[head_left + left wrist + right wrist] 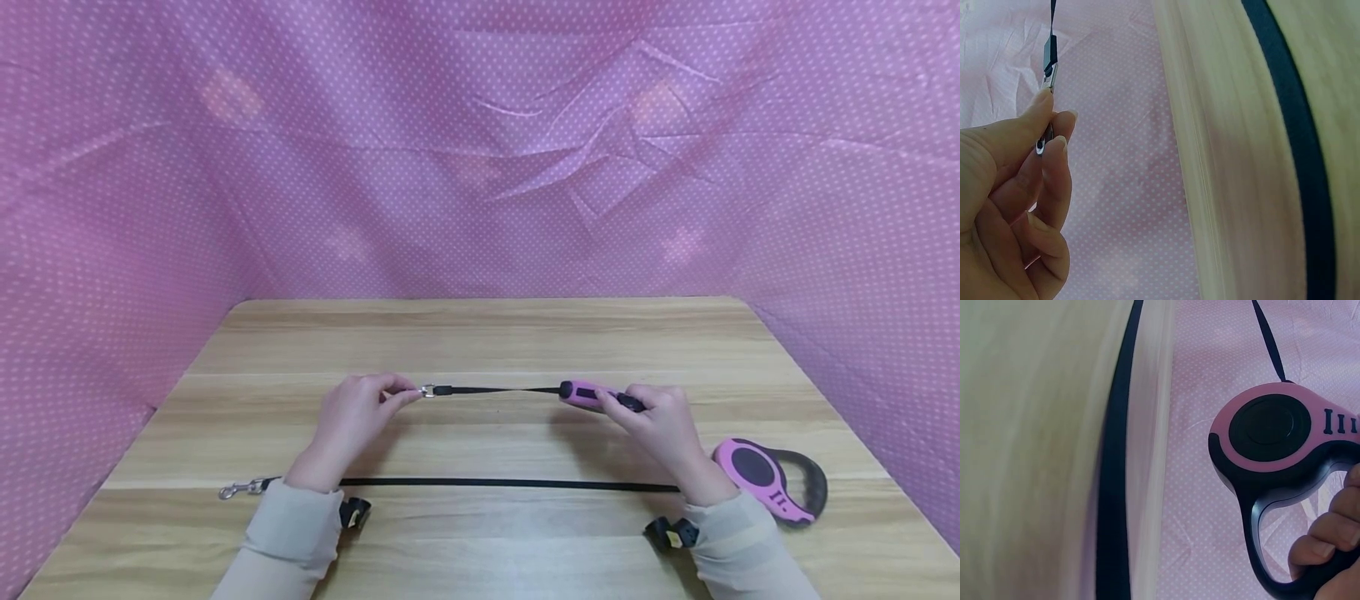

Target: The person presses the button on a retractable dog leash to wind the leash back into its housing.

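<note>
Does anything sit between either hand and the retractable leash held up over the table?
No. The left hand pinches the silver metal clip, and the right hand holds the pink-and-black retractable leash housing; the black strap spans freely between them.

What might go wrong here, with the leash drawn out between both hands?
The left hand only pinches the metal clip at its fingertips; if it slips, the taut strap would likely snap back toward the pink leash housing in the right hand. The second leash lies near the table's right edge and may get knocked off.
</note>
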A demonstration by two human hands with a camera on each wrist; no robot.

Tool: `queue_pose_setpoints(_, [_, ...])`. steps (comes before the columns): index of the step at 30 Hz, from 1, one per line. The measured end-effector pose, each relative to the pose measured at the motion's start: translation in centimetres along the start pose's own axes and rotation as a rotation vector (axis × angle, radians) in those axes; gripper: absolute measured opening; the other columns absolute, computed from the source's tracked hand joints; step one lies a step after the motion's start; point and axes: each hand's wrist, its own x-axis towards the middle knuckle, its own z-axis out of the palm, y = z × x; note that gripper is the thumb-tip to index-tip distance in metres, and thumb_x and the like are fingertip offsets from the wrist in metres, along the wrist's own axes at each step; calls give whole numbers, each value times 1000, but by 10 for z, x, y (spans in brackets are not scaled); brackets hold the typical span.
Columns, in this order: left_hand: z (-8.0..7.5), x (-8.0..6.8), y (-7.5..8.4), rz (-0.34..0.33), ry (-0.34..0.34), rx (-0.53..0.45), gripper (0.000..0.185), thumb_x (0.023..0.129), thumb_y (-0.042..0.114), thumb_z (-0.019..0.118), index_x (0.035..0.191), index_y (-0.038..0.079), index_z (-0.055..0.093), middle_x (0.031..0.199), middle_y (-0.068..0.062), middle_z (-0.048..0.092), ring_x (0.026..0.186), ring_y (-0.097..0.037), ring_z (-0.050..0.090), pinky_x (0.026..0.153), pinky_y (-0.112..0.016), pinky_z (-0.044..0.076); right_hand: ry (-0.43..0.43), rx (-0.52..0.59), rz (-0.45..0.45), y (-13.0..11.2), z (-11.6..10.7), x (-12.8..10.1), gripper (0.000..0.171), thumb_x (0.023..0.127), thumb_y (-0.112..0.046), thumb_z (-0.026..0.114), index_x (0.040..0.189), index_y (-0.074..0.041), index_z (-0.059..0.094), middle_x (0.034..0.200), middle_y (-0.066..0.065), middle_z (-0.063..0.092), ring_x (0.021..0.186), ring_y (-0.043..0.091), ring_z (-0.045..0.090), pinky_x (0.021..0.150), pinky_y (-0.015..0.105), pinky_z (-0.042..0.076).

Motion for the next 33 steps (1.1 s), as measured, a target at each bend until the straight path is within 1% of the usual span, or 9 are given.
queue_pose_setpoints(6, [1,-1,1,-1,-9,-3,14,93,37,68,96,26,77,92,6,76,72,-9,62,63,-29,46,13,1,-26,0,2,0,37,78,-9,79,53,-16,52,49,-10,46,46,-4,34,41,15,27])
queue_pose_setpoints(16, [3,-1,2,-7,-16,12,15,93,38,68,97,26,77,95,5,76,76,-11,63,67,-31,48,-40,17,-9,2,2,-1,41,81,-11,78,53,-18,49,49,-11,46,44,-2,36,40,17,30])
queue_pose_setpoints(23, [2,0,3,-5,-10,16,16,93,36,68,99,25,77,97,3,76,78,-13,64,70,-35,49,-39,27,-55,1,6,0,44,79,-11,78,51,-19,46,47,-13,44,43,-6,33,38,16,28])
queue_pose_setpoints(33, [4,-1,5,-18,-29,17,16,93,37,67,100,25,76,99,4,76,74,-11,60,66,-30,46,-35,20,-73,-1,7,-1,46,80,-11,78,51,-19,44,48,-14,41,44,-6,31,39,15,27])
